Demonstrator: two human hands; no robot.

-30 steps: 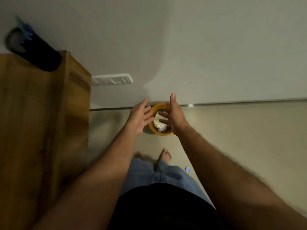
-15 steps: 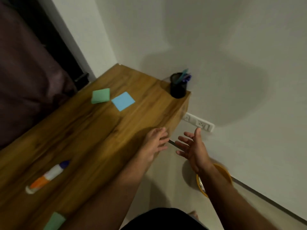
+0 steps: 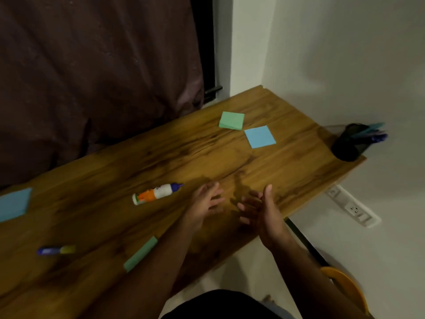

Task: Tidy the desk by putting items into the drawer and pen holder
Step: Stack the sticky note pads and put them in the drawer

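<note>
Because the head camera was in motion, we found much of the view smeared: the small purple and yellow marker at the lower left was a blur, and the pens in the black pen holder at the far right corner were only streaks of blue and purple. Our left forearm hid part of a green sticky pad, and the frame cut off a blue sticky note at the left edge and an orange bin on the floor. The desk was grained brown wood. On it lay a square green sticky pad, a flat blue sticky note just beside it, and a cylindrical glue bottle on its side, long axis slanting, purple cap toward the upper right. Our left hand and right hand hovered over the near edge, fingers spread and loose, holding nothing. A dark curtain hung behind.
</note>
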